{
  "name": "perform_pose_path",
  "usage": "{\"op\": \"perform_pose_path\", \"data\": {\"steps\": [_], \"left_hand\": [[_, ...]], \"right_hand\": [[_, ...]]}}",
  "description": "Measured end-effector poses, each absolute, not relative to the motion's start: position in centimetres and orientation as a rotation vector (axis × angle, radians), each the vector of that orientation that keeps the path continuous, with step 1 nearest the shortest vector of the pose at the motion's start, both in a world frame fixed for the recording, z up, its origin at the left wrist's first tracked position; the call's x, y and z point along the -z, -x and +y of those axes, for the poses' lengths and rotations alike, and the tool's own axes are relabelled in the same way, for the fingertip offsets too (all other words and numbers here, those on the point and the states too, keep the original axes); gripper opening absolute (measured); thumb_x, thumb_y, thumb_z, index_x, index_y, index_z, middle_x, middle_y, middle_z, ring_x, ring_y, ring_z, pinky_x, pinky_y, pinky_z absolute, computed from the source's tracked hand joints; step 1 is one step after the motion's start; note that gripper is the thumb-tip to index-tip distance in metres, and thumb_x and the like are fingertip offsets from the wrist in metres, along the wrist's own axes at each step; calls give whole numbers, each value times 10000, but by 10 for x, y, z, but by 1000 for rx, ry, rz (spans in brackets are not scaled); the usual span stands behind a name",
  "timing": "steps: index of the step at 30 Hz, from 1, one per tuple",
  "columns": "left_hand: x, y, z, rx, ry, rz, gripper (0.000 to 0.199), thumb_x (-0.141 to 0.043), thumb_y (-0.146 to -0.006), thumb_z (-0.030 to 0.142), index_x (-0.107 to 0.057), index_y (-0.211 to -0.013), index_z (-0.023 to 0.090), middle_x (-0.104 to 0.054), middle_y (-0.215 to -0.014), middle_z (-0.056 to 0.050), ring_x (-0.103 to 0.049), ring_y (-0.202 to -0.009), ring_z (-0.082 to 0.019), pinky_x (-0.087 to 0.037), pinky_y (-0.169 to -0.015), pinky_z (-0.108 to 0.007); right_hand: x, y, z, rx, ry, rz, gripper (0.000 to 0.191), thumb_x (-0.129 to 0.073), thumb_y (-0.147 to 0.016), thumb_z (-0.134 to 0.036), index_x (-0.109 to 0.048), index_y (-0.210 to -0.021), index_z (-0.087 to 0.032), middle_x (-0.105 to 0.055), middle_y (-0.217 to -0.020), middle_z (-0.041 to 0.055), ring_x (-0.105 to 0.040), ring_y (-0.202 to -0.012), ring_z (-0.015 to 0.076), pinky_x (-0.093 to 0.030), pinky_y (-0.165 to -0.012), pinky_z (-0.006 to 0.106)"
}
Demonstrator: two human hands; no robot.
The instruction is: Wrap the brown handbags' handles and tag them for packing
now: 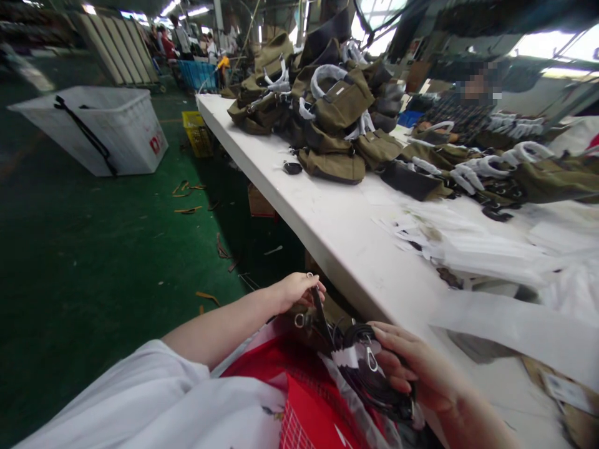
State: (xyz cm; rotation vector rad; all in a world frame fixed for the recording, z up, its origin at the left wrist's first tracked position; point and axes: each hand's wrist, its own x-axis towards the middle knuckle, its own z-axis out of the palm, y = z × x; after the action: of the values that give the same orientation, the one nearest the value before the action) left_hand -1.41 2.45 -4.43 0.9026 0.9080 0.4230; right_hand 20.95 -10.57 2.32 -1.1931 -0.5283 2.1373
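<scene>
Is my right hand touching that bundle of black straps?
Touching: the head view shows the right hand with its fingers wrapped over the black straps.

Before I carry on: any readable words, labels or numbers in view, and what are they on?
None can be read.
Red mark on the white bin: too blurred.
Label on the cardboard at the table's near edge: too small.
Tag by the black straps at the right hand: no legible print.
</scene>
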Motion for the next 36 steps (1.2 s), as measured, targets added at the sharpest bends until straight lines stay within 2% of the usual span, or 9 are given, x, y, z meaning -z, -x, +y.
{"op": "perform_pose_path", "data": {"steps": [6, 10, 14, 17, 20, 23, 27, 32, 36], "left_hand": [[18, 6, 10, -527, -1649, 1024, 424, -641, -830, 352, -563, -1165, 104, -641, -1127, -161, -637, -982, -232, -506, -904, -404], [-28, 11, -16, -792, -1999, 734, 472, -466, -945, 370, -437, -1349, 127, -553, -1298, -174, -540, -1216, -247, -401, -1071, -393], [-37, 7, -44, -491, -2111, 379, 1163, -803, -637, 537, -136, -1522, 182, -348, -1511, -192, -489, -1293, -343, -417, -1065, -429], [-17, -4, -49, -308, -2110, 414, 1354, -868, -532, 508, -19, -1538, 194, -392, -1482, -215, -525, -1254, -381, -458, -996, -441], [-2, -10, -39, -126, -2035, 513, 1161, -805, -649, 502, -125, -1528, 164, -672, -1146, -145, -667, -1024, -321, -506, -803, -354], [0, -7, -30, -69, -2004, 461, 859, -763, -713, 508, -382, -1424, 210, -726, -900, -49, -695, -852, -244, -465, -672, -270], [-4, -3, -29, -235, -1970, 459, 791, -777, -669, 581, -488, -1308, 214, -720, -873, -22, -674, -777, -196, -445, -642, -236], [-8, -6, -32, -254, -2288, 228, 398, -534, -926, 483, -567, -1291, 328, -728, -994, -28, -685, -862, -182, -442, -692, -228], [-8, -11, -30, -150, -2606, 294, 452, -432, -939, 552, -546, -1306, 314, -711, -740, -30, -660, -602, -200, -363, -493, -255]], "right_hand": [[-35, -212, -103, -2129, 1239, -693, 288, -676, -855, -415, -518, -809, -178, -357, -505, -107, -142, -372, 3, -277, -344, 117], [-46, -211, -99, -2117, 1328, -785, 274, -665, -858, -423, -561, -866, -169, -394, -507, -91, -209, -366, 12, -291, -349, 117], [-52, -216, -93, -2136, 1341, -716, 244, -660, -860, -403, -591, -941, -184, -396, -533, -93, -155, -388, 16, -341, -371, 131], [-52, -223, -89, -2164, 1357, -627, 205, -669, -846, -369, -605, -912, -186, -396, -542, -88, -120, -401, 19, -318, -356, 125], [-52, -233, -87, -2193, 1400, -583, 198, -640, -863, -335, -631, -985, -180, -401, -549, -82, -116, -394, 18, -242, -327, 103], [-52, -242, -86, -2209, 1388, -519, 229, -620, -873, -320, -646, -1036, -161, -410, -573, -77, -125, -394, 11, -242, -333, 93], [-47, -245, -88, -2257, 1380, -540, 239, -586, -892, -330, -659, -1028, -147, -384, -541, -86, -106, -379, 6, -245, -334, 88], [-41, -245, -86, -2297, 1366, -582, 273, -541, -916, -339, -669, -1045, -136, -383, -508, -88, -116, -347, 8, -238, -313, 96], [-43, -245, -79, -2247, 1350, -390, 261, -516, -931, -278, -663, -1096, -138, -445, -545, -75, -197, -314, 2, -312, -323, 105]]}}
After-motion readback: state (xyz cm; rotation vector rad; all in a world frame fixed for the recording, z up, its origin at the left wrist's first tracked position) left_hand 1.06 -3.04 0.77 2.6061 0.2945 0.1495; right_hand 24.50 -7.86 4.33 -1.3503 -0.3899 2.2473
